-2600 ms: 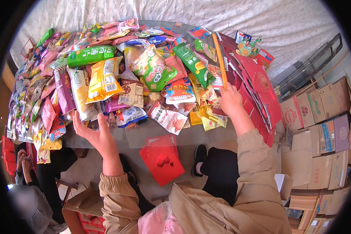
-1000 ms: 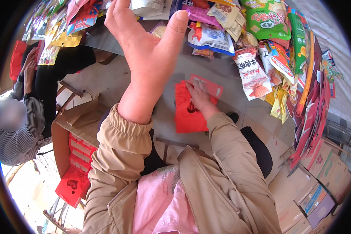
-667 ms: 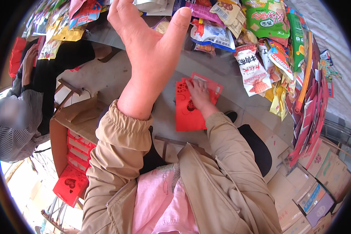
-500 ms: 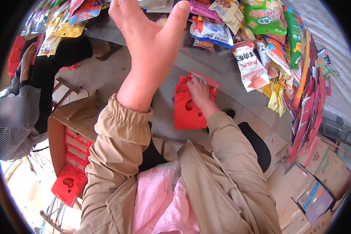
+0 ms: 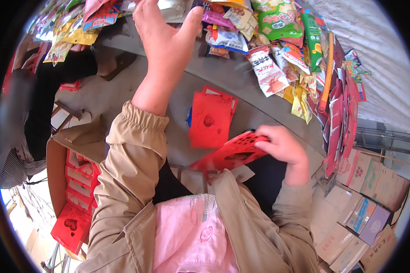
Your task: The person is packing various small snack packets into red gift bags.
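Note:
My right hand [image 5: 283,146] pinches the upper edge of a flat red gift bag [image 5: 241,153] with a dark heart print, holding it tilted above my lap. Another flat red gift bag [image 5: 210,120] with the same heart lies on the grey table [image 5: 168,132], overlapping a red piece with a white panel beneath. Stretched forward, my left hand [image 5: 164,43] is close to the snack packets at the far edge. Its thumb stands well apart; some fingertips run out at the upper edge, and nothing shows in its grasp.
Snack packets [image 5: 277,20] are heaped at the far side, with a stack of red folded pieces [image 5: 337,123] at the right. A cardboard box [image 5: 57,168] of red bags stands left. A person [image 5: 29,113] sits beyond it. Cartons [image 5: 350,214] stand at lower right.
My right hand has lifted a red gift bag off the table and drawn it right and toward me, uncovering another. My left hand remains forward. The view has shifted slightly.

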`<state>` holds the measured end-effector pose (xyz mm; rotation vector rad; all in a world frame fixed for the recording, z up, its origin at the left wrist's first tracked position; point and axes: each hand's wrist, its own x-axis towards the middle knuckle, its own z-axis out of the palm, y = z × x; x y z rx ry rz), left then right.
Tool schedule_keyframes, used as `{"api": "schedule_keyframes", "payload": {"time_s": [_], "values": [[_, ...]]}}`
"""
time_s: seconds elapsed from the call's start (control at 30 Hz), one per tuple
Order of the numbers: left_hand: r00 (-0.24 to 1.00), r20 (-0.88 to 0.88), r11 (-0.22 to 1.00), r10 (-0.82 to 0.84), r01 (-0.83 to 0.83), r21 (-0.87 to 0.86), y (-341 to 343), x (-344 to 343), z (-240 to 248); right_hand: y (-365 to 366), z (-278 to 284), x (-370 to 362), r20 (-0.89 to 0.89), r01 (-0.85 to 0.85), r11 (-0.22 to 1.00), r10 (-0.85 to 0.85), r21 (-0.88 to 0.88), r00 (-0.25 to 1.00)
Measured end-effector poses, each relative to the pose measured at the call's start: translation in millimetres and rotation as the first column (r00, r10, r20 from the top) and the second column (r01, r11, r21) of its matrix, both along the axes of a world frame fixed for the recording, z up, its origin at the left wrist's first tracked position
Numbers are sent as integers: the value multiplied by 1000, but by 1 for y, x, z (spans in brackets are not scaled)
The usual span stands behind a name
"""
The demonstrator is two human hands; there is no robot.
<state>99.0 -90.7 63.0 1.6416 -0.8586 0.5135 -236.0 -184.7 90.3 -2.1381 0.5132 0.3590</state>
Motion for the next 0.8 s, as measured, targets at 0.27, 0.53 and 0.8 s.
{"api": "schedule_keyframes", "payload": {"time_s": [0.27, 0.53, 0.8], "values": [[482, -496, 683, -723, 610, -403, 11, 5, -6, -37, 8, -27, 633, 341, 748, -663, 569, 399], [165, -706, 546, -689, 759, -355, 9, -12, 4, -38, -51, 15, 430, 236, 461, -886, 855, 171], [-97, -715, 608, -693, 455, -651, 17, -13, 2, -40, -47, -4, 346, 218, 447, -857, 867, 382]]}}
